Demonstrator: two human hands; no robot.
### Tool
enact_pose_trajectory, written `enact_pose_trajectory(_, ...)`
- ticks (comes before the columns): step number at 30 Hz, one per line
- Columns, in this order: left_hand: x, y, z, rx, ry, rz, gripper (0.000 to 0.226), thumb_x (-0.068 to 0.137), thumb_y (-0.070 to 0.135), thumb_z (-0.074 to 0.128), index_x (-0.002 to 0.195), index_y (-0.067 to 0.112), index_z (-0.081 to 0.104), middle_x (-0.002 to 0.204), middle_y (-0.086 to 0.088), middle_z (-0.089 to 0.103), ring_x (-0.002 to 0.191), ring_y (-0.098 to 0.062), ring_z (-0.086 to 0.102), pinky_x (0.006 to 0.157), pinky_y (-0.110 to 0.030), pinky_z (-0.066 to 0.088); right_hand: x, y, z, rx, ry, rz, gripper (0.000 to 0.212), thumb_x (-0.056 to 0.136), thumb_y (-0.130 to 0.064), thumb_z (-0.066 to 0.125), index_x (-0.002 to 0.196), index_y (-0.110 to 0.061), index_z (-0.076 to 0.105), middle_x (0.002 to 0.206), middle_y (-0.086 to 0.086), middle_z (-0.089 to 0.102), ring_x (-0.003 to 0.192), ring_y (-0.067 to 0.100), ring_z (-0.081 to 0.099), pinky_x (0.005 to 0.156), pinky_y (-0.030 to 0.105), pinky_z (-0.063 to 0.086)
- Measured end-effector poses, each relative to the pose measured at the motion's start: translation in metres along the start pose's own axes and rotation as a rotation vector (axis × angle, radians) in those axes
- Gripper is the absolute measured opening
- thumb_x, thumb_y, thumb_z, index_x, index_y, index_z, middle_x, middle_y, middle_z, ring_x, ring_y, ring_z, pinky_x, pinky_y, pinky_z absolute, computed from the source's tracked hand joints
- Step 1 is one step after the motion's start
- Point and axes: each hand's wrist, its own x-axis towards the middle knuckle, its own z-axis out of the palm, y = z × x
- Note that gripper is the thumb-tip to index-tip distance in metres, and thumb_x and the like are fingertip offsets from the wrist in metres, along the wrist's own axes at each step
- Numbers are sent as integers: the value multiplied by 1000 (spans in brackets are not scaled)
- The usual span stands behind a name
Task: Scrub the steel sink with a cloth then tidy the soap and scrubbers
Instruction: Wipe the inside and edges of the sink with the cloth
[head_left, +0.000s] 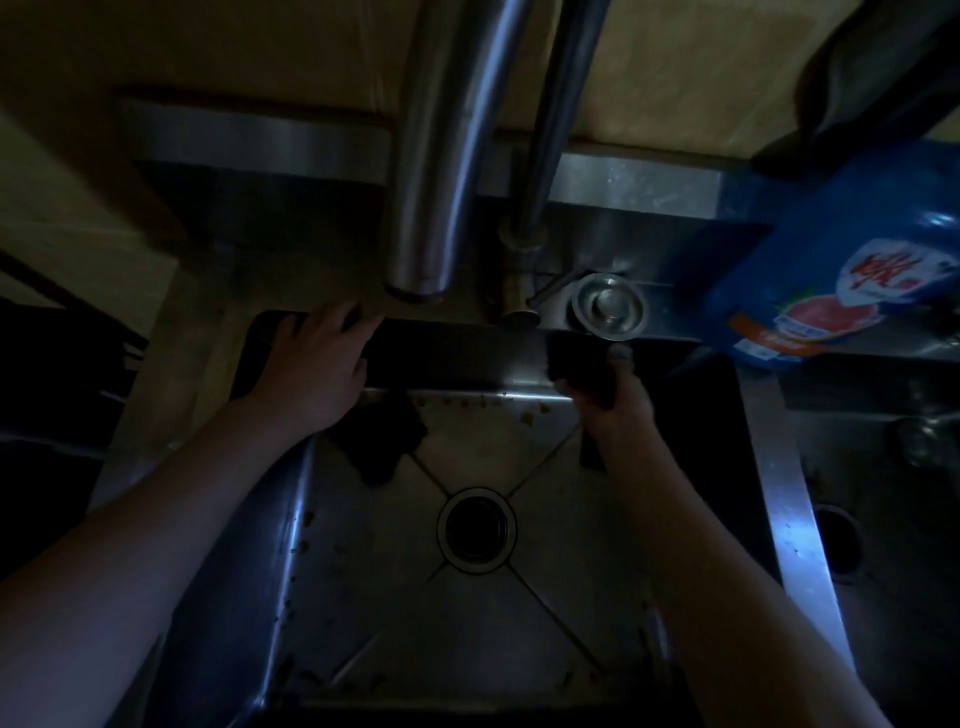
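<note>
The steel sink (363, 597) lies below me in dim light, with small crumbs along its back and left edges and a round drain (477, 530) in the middle. My right hand (613, 400) grips a dark cloth (576, 364) against the sink's back wall at the right. My left hand (317, 364) rests flat, fingers spread, on the back rim at the left. A second dark rag or scrubber (382, 441) lies in the basin's back left, just under my left wrist. A blue soap bottle (831, 291) with a red-and-white label stands on the ledge at the right.
Two steel tap pipes (441, 156) rise right in front of the camera over the back rim. A round steel plug or cap (605, 306) sits on the ledge beside the tap base. A second basin (883, 493) lies to the right beyond a steel divider.
</note>
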Motion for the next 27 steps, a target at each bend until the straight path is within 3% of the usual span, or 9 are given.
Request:
enact_pose_trajectory(4, 3, 9, -1, -11, -6, -1, 60, 87, 22, 53, 142, 26, 30, 142, -12, 35, 129, -34, 33, 103, -50, 25, 14, -45, -27, -119, 24, -75, 40, 90, -20, 60, 127, -7, 50, 124, 17, 58, 114, 35, 56, 97, 48, 48)
enact_pose_trajectory(7, 1, 9, -2, -14, -1, -16, 60, 85, 20, 55, 141, 24, 33, 141, -13, 37, 129, -34, 34, 103, -51, 26, 21, -34, -25, 89, 62, -96, 43, 90, -22, 60, 130, -9, 48, 128, 16, 55, 117, 35, 54, 97, 47, 48)
enact_pose_trajectory(11, -9, -5, -8, -11, 16, -50, 59, 84, 16, 57, 139, 19, 38, 140, -15, 40, 126, -37, 38, 105, -52, 28, 17, 2, -5, -194, 51, -49, 40, 91, -12, 56, 130, -4, 47, 123, 17, 57, 108, 33, 59, 87, 41, 52)
enact_pose_trajectory(13, -17, -17, -14, -10, 35, -80, 58, 83, 13, 57, 138, 17, 40, 136, -18, 44, 122, -40, 41, 102, -52, 31, 19, 26, 10, -202, 22, 46, 43, 92, -12, 53, 133, -6, 45, 124, 17, 56, 107, 32, 58, 82, 40, 52)
enact_pose_trajectory(16, -33, -36, -23, 30, 67, -120, 58, 82, 14, 59, 137, 17, 42, 134, -19, 45, 121, -41, 41, 99, -53, 30, 3, 71, 29, -391, -102, -51, 34, 96, -14, 44, 130, -10, 45, 114, 12, 57, 104, 26, 56, 73, 31, 53)
enact_pose_trajectory(19, -48, -53, -29, 63, 75, -156, 60, 82, 15, 61, 138, 15, 41, 136, -18, 44, 124, -39, 40, 99, -52, 28, -14, 111, 44, -589, -264, -92, 38, 96, -17, 49, 133, -10, 43, 107, 6, 58, 112, 22, 53, 90, 33, 48)
enact_pose_trajectory(22, -62, -64, -32, 37, 80, -193, 63, 81, 15, 61, 140, 19, 39, 138, -17, 42, 125, -38, 40, 99, -50, 29, -34, 146, 65, -877, -374, -182, 32, 96, -19, 51, 127, -12, 46, 123, 12, 56, 122, 30, 51, 105, 44, 41)
enact_pose_trajectory(25, -75, -70, -32, 18, 101, -192, 64, 79, 13, 62, 139, 21, 40, 139, -15, 43, 123, -36, 43, 96, -51, 31, -48, 173, 85, -839, -390, -142, 39, 100, -16, 39, 138, -7, 39, 141, 21, 45, 130, 40, 43, 109, 49, 35)
enact_pose_trajectory(27, -81, -72, -31, -2, 90, -216, 63, 80, 13, 61, 139, 24, 39, 140, -14, 41, 124, -35, 42, 98, -53, 30, -47, 165, 88, -955, -459, -186, 37, 100, -14, 39, 136, -6, 39, 144, 22, 42, 132, 40, 41, 110, 49, 33)
